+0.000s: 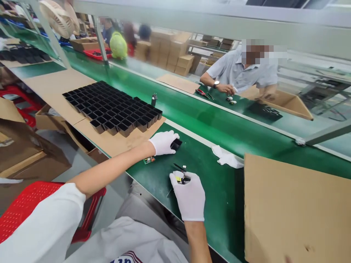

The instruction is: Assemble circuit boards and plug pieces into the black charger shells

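Note:
My left hand (164, 143), in a white glove, is closed around the side of a small black plastic box (177, 145) on the green work surface. Lower down, my gloved right hand (191, 195) grips a small electronic assembly (181, 179) with yellow and black parts; the fingers hide much of it. A black lead with a white connector (184, 167) sticks out beyond those fingertips. Beside my left wrist lies a green circuit board (149, 160), partly covered by the hand.
Rows of open black boxes (112, 106) stand on cardboard to the left, with one black piece (154, 99) beyond them. A white glove (226, 157) and a large cardboard box (297, 208) are at right. Across the line, a person (241, 73) works with small parts.

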Tool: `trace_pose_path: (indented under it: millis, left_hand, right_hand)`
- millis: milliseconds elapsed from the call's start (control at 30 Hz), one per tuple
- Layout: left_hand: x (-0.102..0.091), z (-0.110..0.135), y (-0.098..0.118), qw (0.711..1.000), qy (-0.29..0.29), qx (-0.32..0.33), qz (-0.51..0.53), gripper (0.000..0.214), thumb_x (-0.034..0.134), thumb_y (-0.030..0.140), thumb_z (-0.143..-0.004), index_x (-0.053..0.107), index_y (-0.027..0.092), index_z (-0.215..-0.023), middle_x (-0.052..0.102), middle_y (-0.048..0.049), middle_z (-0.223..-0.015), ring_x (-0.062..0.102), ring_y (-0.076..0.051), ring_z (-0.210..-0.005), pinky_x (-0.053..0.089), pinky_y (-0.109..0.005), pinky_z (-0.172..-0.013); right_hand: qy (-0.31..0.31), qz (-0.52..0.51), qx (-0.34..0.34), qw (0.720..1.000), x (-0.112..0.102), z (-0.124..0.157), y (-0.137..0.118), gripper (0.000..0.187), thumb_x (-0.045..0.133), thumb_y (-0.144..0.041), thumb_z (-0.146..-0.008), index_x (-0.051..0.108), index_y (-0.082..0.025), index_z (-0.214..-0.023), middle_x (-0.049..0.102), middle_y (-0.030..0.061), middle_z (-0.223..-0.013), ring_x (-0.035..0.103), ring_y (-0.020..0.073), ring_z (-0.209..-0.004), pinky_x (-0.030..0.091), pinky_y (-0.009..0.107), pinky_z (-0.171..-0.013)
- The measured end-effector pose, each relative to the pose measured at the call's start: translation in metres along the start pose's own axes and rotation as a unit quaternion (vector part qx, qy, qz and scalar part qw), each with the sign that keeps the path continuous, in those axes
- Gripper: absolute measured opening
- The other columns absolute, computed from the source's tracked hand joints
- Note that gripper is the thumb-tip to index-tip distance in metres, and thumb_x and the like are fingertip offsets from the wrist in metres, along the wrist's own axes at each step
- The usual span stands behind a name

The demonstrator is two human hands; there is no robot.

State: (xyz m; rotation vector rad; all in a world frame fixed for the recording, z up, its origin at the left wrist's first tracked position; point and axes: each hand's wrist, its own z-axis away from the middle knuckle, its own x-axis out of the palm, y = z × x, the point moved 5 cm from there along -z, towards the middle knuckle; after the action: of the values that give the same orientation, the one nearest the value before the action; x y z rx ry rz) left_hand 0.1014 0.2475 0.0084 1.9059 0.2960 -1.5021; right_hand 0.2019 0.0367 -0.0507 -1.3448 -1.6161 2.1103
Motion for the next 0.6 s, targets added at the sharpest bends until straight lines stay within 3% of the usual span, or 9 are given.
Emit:
trace_pose_path:
  millis: [100, 167, 233, 300, 400, 467, 600]
  left_hand:
    - [-0.025, 0.018, -0.015, 0.997, 0.078, -0.014, 0.017, 0.084, 0.098, 0.044, -0.074, 0.061, 0.019, -0.146, 0.071, -0.0148, -0.138, 0.069, -0.037, -0.131, 0.056, -0.045, -0.112]
    - [-0.037, 0.050, -0.021, 0.987, 0.153, -0.046, 0.032, 0.066, 0.088, 0.043, -0.088, 0.060, 0.021, -0.144, 0.070, -0.0131, -0.139, 0.068, -0.032, -0.133, 0.053, -0.045, -0.115]
    - [-0.038, 0.091, -0.026, 0.968, 0.225, -0.099, 0.046, 0.029, 0.067, 0.034, -0.104, 0.064, 0.021, -0.130, 0.074, -0.0100, -0.121, 0.072, -0.026, -0.117, 0.055, -0.044, -0.110]
    - [-0.024, 0.130, -0.029, 0.951, 0.269, -0.141, 0.062, 0.018, 0.065, 0.031, -0.105, 0.065, 0.022, -0.120, 0.074, -0.0084, -0.109, 0.073, -0.026, -0.107, 0.059, -0.046, -0.103]
    - [0.006, 0.163, -0.034, 0.944, 0.276, -0.155, 0.090, 0.048, 0.087, 0.029, -0.086, 0.064, 0.023, -0.127, 0.072, -0.0105, -0.122, 0.073, -0.031, -0.115, 0.061, -0.049, -0.103]
    - [0.022, 0.169, -0.041, 0.943, 0.272, -0.158, 0.108, 0.058, 0.090, 0.025, -0.082, 0.063, 0.023, -0.133, 0.070, -0.0116, -0.128, 0.071, -0.033, -0.122, 0.060, -0.052, -0.108]
    - [0.035, 0.169, -0.051, 0.934, 0.278, -0.171, 0.144, 0.053, 0.086, 0.023, -0.087, 0.063, 0.022, -0.134, 0.069, -0.0120, -0.130, 0.070, -0.032, -0.126, 0.058, -0.053, -0.113]
  right_hand:
    - [-0.068, -0.016, 0.012, 0.997, 0.010, 0.000, -0.007, 0.028, 0.078, -0.049, -0.100, 0.074, -0.025, -0.114, 0.079, 0.0067, -0.116, 0.076, 0.0226, -0.102, 0.064, 0.046, -0.100]
    - [-0.079, -0.047, 0.023, 0.996, 0.010, 0.005, -0.010, 0.038, 0.081, -0.053, -0.091, 0.071, -0.024, -0.114, 0.082, 0.0075, -0.116, 0.080, 0.0264, -0.105, 0.064, 0.047, -0.103]
    - [-0.080, -0.077, 0.037, 0.993, 0.010, 0.012, -0.014, 0.050, 0.078, -0.060, -0.085, 0.067, -0.022, -0.116, 0.083, 0.0107, -0.118, 0.082, 0.0308, -0.108, 0.065, 0.048, -0.103]
    - [-0.086, -0.098, 0.047, 0.990, 0.014, 0.020, -0.019, 0.054, 0.073, -0.064, -0.086, 0.065, -0.021, -0.119, 0.083, 0.0146, -0.122, 0.083, 0.0323, -0.110, 0.067, 0.046, -0.101]
    - [-0.111, -0.124, 0.041, 0.985, 0.029, 0.032, -0.032, 0.048, 0.067, -0.060, -0.095, 0.062, -0.023, -0.125, 0.081, 0.0168, -0.129, 0.082, 0.0312, -0.117, 0.067, 0.043, -0.102]
    - [-0.134, -0.138, 0.029, 0.981, 0.041, 0.038, -0.042, 0.039, 0.061, -0.056, -0.100, 0.061, -0.027, -0.126, 0.081, 0.0115, -0.131, 0.080, 0.0291, -0.123, 0.067, 0.040, -0.103]
    - [-0.179, -0.126, -0.039, 0.975, 0.059, 0.050, -0.063, 0.034, 0.049, -0.048, -0.107, 0.060, -0.040, -0.138, 0.082, 0.0005, -0.130, 0.077, 0.0248, -0.129, 0.069, 0.040, -0.104]
